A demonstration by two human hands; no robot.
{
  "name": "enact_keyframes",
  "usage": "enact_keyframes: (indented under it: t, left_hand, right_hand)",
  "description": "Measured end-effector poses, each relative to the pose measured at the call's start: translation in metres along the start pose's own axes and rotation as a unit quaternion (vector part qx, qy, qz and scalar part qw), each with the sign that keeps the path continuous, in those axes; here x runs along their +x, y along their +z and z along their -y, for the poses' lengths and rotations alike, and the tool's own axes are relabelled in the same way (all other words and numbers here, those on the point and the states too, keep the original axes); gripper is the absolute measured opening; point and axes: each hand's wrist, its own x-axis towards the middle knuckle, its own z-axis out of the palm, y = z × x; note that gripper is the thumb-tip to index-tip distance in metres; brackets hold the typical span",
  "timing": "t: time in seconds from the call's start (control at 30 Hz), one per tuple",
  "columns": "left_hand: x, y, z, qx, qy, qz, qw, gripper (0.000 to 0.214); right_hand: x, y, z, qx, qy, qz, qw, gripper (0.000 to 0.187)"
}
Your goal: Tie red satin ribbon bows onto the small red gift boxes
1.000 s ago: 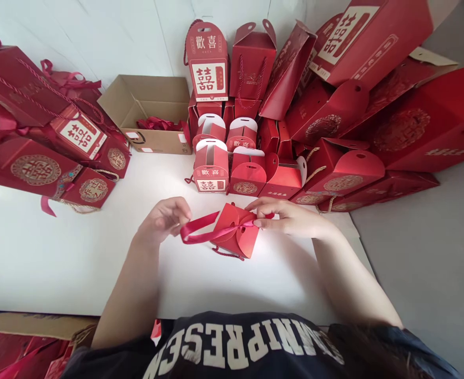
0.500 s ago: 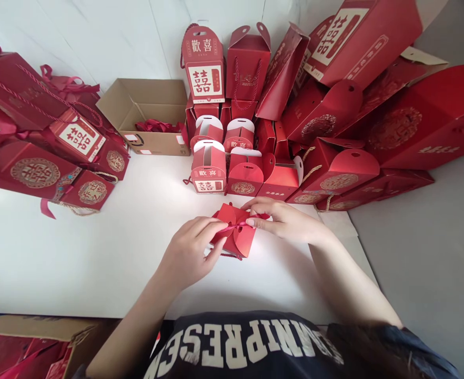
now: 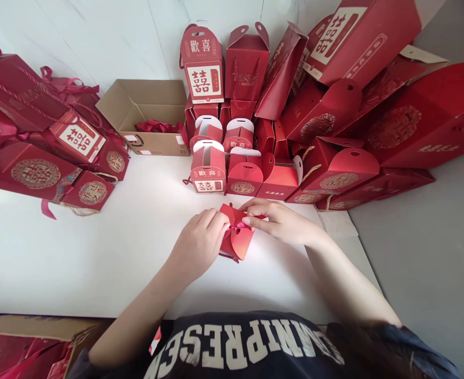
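A small red gift box (image 3: 240, 244) sits on the white table in front of me, its top flaps folded inward over one another. Across its top runs a dark pink ribbon (image 3: 239, 226), bunched near the middle. My left hand (image 3: 200, 242) is closed at the box's left side, pinching the ribbon between thumb and fingers. From the right, my right hand (image 3: 273, 220) grips the ribbon between thumb and forefinger, its other fingers reaching over the far edge of the box. A twisted red cord (image 3: 229, 257) hangs at the box's near side.
Behind the box stand rows of red gift boxes (image 3: 243, 172), with larger ones stacked to the right (image 3: 334, 168). Ribbon-tied boxes (image 3: 34, 166) are piled at left. An open cardboard box (image 3: 159, 143) holds ribbon. Another carton (image 3: 30, 326) is at lower left.
My left hand has curled its fingers in and moved slightly right, tighter on the ribbon. The box has turned a little, and my right hand has shifted slightly left.
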Motion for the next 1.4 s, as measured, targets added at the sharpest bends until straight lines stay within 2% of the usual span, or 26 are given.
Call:
enact_keyframes:
  t: [0.1,0.17,0.27,0.37,0.5,0.77,0.9,1.03,1.17,1.23,1.3,1.4]
  left_hand:
    - [0.005,-0.004,-0.007,-0.065,-0.1,0.053,0.991,0.022]
    - [0.007,-0.009,-0.01,-0.12,-0.172,0.1,0.973,0.021]
    - [0.008,-0.019,-0.011,-0.167,-0.22,0.143,0.95,0.012]
    - [0.004,-0.026,-0.009,-0.194,-0.217,0.152,0.945,0.01]
    - [-0.001,-0.028,-0.005,-0.198,-0.223,0.115,0.948,0.011]
    - [0.001,-0.015,-0.001,-0.218,-0.249,0.108,0.937,0.034]
    - [0.001,-0.008,0.002,-0.223,-0.273,0.102,0.93,0.043]
    - [0.001,-0.013,-0.002,-0.155,-0.255,0.058,0.953,0.043]
    - [0.004,-0.026,-0.011,-0.089,-0.212,0.003,0.973,0.038]
    - [0.005,-0.03,-0.01,-0.113,-0.197,0.008,0.974,0.033]
    - [0.007,-0.028,-0.006,-0.166,-0.196,0.03,0.966,0.03]
    - [0.009,-0.022,0.004,-0.228,-0.225,0.053,0.946,0.029]
  right_hand:
    - [0.0,0.001,-0.001,0.0,0.001,0.011,1.0,0.03]
    - [-0.001,0.0,-0.001,0.0,0.004,0.014,1.0,0.029]
    - [-0.002,0.0,-0.001,-0.003,0.008,0.006,1.0,0.024]
    - [-0.001,0.0,0.001,-0.003,0.007,-0.006,1.0,0.02]
    - [0.0,0.002,0.003,0.01,0.002,-0.017,1.0,0.023]
    - [0.004,0.012,0.004,0.043,-0.014,-0.03,0.999,0.022]
    - [0.005,0.011,0.002,0.046,-0.015,-0.042,0.998,0.024]
    - [0.0,0.005,0.008,0.021,-0.012,-0.053,0.998,0.028]
    - [-0.01,0.002,0.023,0.021,-0.013,-0.013,1.0,0.034]
    - [-0.012,0.002,0.028,0.022,-0.015,-0.008,1.0,0.035]
    - [-0.012,0.003,0.028,0.001,-0.012,-0.03,0.999,0.034]
    - [-0.009,0.003,0.021,-0.03,0.0,-0.045,0.999,0.032]
